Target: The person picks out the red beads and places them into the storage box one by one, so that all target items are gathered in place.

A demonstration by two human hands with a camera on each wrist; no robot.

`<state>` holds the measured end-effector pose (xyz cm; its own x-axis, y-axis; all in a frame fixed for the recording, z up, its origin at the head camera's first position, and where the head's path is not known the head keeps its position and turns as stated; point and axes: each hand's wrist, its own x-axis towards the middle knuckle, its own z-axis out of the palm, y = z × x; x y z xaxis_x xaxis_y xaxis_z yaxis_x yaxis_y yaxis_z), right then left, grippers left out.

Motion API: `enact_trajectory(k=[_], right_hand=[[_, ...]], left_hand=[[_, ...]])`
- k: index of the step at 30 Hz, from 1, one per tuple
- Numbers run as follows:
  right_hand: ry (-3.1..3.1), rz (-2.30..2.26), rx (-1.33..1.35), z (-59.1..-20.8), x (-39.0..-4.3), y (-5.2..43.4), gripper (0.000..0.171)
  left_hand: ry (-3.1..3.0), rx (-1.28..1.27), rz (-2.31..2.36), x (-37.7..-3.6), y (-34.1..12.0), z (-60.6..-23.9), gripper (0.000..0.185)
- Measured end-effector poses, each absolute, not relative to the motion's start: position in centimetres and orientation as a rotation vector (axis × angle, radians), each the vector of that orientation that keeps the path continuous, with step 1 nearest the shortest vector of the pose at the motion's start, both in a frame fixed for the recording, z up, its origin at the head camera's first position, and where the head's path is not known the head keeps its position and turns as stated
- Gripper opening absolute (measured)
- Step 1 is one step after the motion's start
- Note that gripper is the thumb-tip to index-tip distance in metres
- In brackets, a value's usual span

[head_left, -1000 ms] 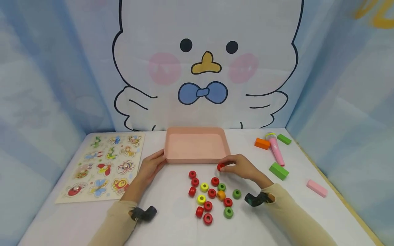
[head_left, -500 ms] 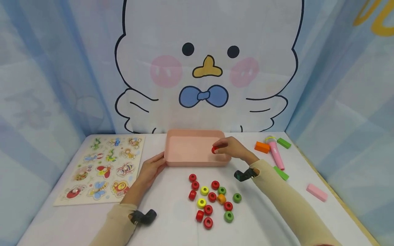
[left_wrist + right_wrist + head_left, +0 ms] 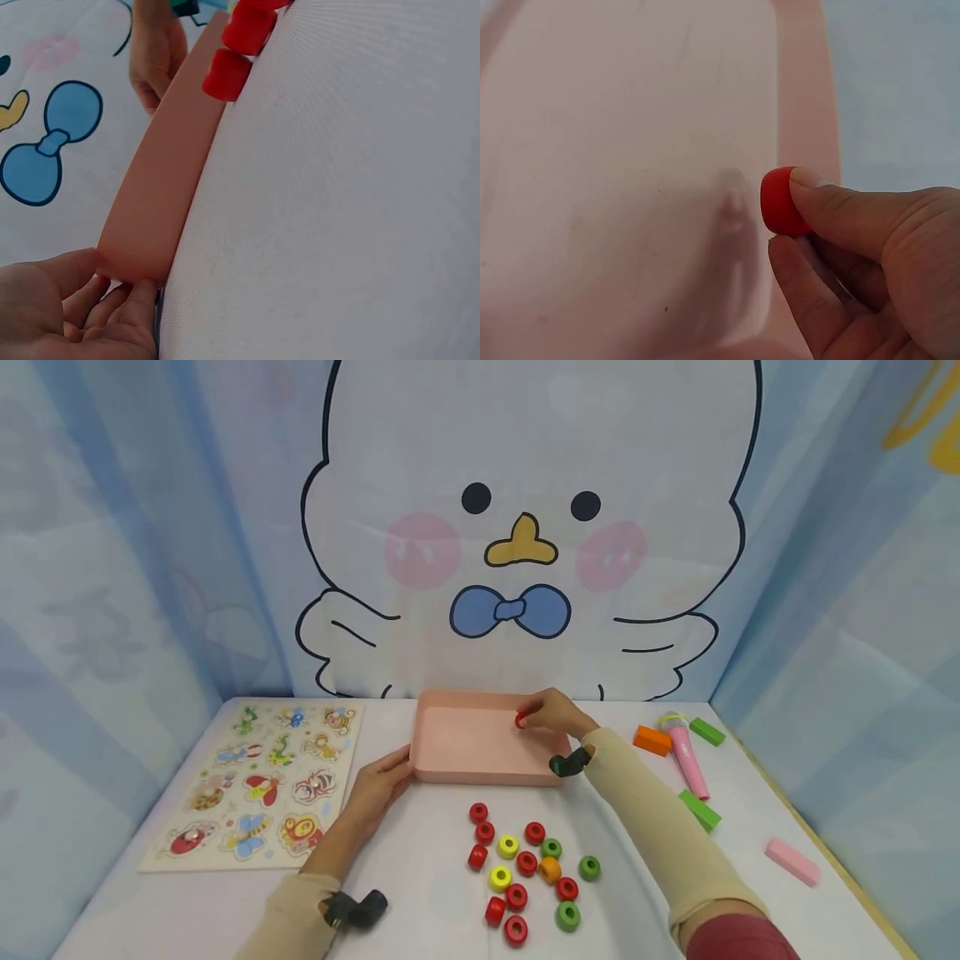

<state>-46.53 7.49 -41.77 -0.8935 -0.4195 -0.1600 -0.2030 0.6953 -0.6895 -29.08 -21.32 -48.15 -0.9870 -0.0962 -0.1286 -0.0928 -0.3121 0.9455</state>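
A red bead [image 3: 780, 201] is pinched between the thumb and fingers of my right hand [image 3: 557, 712], over the right part of the shallow pink tray [image 3: 487, 778]. In the right wrist view the bead hangs above the tray floor, where the hand casts a shadow. My left hand [image 3: 378, 789] holds the tray's left end near the front corner; in the left wrist view its thumb lies at the rim and the fingers bend against the end wall. Loose red, yellow, green and orange beads lie in front of the tray, among them a yellow bead [image 3: 507, 847] and a green bead [image 3: 567, 916].
At the left lies an insect puzzle board [image 3: 255, 789]. Toward the right edge are a pink toy microphone [image 3: 686, 758], an orange block [image 3: 652, 740], green blocks, one of them a green block [image 3: 700, 811], and a pink block [image 3: 792, 861]. A printed curtain stands behind.
My right hand has carried the red bead from in front of the tray, up and over its right part. The left hand stays at the tray's left end. The view has tilted up slightly.
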Motion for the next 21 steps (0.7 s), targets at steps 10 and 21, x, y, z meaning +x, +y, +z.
enact_trajectory(k=[10, 21], right_hand=[[2.566, -0.963, -0.498, -43.1, -47.7, 7.7, 0.023], [2.514, -0.991, -0.473, -42.6, -47.4, 7.4, 0.055]], left_hand=[[-1.873, 0.214, -2.516, -28.9, -20.9, -48.2, 0.046], [-1.895, 0.267, -2.489, -28.9, -21.3, -48.0, 0.048]])
